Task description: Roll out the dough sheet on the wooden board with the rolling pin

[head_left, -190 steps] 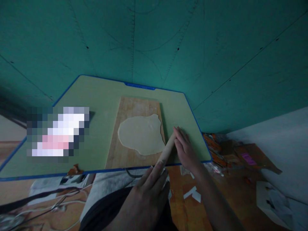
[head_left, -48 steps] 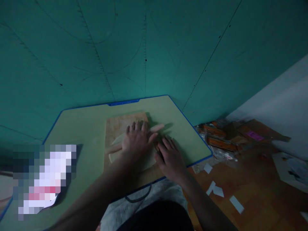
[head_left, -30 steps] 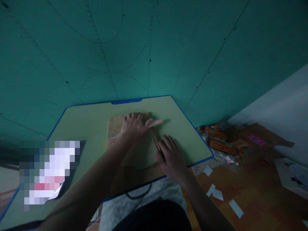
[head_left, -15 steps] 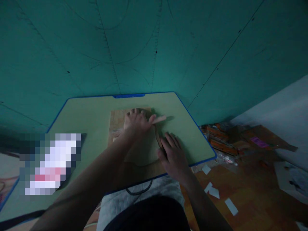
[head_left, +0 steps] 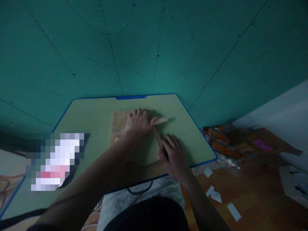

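Observation:
On the pale green lap table lies a thin wooden board (head_left: 118, 119). Its inside looks cut away in a wavy outline, with the tabletop visible through it. My left hand (head_left: 139, 123) rests palm down on the board's far part, fingers stretched out and somewhat apart. By its thumb a short pale wooden strip (head_left: 161, 121) sticks out to the right; its other end is hidden under the hand. My right hand (head_left: 174, 155) is at the board's right side, its bent fingers and thumb about the narrow curved edge (head_left: 158, 137). The fingertips are partly hidden.
The lap table (head_left: 192, 141) has a blue rim and stands against a green wall (head_left: 134, 48). At the left lies a blurred-out flat device (head_left: 59, 160). White paper pieces (head_left: 216, 195) and cardboard with plastic wrapping (head_left: 262, 141) are on the floor to the right.
The whole view has shifted slightly, so everything sits a little lower and to the right. Both hands keep nearly the same place on the board.

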The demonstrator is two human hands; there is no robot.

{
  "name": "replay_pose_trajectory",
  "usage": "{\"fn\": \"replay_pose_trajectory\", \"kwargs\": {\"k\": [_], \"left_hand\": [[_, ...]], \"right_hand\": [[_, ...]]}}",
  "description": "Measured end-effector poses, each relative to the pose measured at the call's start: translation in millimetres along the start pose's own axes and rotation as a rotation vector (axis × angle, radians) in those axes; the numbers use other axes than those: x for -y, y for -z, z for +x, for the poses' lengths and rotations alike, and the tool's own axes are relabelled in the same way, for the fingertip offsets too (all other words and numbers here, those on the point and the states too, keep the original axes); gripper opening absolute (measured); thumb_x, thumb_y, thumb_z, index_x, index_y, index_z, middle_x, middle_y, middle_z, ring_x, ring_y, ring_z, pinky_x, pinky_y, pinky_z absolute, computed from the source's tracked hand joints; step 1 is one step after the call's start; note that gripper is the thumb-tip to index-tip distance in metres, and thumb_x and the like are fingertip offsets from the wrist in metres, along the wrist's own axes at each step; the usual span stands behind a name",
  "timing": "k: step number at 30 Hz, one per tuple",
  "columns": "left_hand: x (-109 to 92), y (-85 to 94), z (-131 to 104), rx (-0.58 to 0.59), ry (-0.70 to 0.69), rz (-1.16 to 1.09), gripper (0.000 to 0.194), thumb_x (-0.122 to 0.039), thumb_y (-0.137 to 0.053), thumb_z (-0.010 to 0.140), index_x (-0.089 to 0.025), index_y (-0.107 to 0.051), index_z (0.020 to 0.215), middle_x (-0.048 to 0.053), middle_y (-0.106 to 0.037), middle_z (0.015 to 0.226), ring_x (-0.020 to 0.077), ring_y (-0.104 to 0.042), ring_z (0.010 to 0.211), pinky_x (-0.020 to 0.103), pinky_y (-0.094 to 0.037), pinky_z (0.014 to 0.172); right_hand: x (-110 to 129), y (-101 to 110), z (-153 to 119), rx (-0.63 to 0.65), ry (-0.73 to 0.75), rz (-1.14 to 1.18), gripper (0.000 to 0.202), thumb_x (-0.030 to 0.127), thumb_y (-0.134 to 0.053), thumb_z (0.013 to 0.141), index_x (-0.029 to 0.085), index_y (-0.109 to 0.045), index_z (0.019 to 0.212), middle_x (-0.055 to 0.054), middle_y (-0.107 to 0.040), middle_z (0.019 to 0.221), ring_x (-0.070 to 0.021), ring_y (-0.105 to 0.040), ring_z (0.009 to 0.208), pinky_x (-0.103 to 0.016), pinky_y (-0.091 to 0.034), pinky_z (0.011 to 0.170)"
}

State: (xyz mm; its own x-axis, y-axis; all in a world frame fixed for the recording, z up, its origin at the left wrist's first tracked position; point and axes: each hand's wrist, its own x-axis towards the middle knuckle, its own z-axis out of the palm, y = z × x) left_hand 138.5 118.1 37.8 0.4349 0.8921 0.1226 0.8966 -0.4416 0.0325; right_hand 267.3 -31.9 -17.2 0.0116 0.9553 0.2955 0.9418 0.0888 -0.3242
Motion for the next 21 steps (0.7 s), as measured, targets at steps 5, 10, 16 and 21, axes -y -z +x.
{"fn": "replay_pose_trajectory", "kwargs": {"k": [5, 10, 16, 21], "left_hand": [[-12, -5.8, -48, -0.063, -0.176, -0.036, 0.041, -0.046, -0.04, 0.103, -0.02, -0.065, 0.121, 0.016, -0.054, 0.146, 0.0335, -0.05, 0.133, 0.046, -0.043, 0.103], [0, -4.5, -43, -0.045, -0.179, -0.018, 0.05, -0.053, -0.037, 0.102, -0.019, -0.062, 0.129, 0.016, -0.056, 0.144, 0.0326, -0.051, 0.132, 0.046, -0.042, 0.107], [1, -0.1, -31, -0.018, -0.059, -0.007, 0.055, -0.053, -0.031, 0.103, -0.018, -0.058, 0.136, 0.016, -0.056, 0.144, 0.0349, -0.049, 0.134, 0.048, -0.041, 0.106], [-10, -5.0, -65, -0.053, -0.093, -0.009, 0.067, -0.059, -0.038, 0.099, -0.015, -0.044, 0.149, 0.02, -0.043, 0.156, 0.0404, -0.039, 0.143, 0.055, -0.038, 0.108]], "right_hand": [[0, 2, 2, -0.003, 0.028, 0.009, 0.041, 0.033, -0.047, 0.099, 0.01, -0.064, 0.128, -0.019, -0.061, 0.137, -0.0329, -0.05, 0.135, -0.053, -0.037, 0.117], [0, 3, 3, -0.012, 0.03, 0.02, 0.039, 0.033, -0.046, 0.099, 0.012, -0.066, 0.124, -0.018, -0.062, 0.135, -0.0329, -0.052, 0.131, -0.053, -0.04, 0.114], [-1, -1, 0, -0.02, 0.018, 0.012, 0.041, 0.034, -0.046, 0.098, 0.012, -0.065, 0.128, -0.018, -0.057, 0.143, -0.0325, -0.047, 0.138, -0.053, -0.037, 0.117], [1, 2, 2, -0.014, 0.02, 0.026, 0.039, 0.033, -0.047, 0.098, 0.014, -0.064, 0.127, -0.017, -0.062, 0.137, -0.0306, -0.051, 0.134, -0.052, -0.037, 0.117]]}}
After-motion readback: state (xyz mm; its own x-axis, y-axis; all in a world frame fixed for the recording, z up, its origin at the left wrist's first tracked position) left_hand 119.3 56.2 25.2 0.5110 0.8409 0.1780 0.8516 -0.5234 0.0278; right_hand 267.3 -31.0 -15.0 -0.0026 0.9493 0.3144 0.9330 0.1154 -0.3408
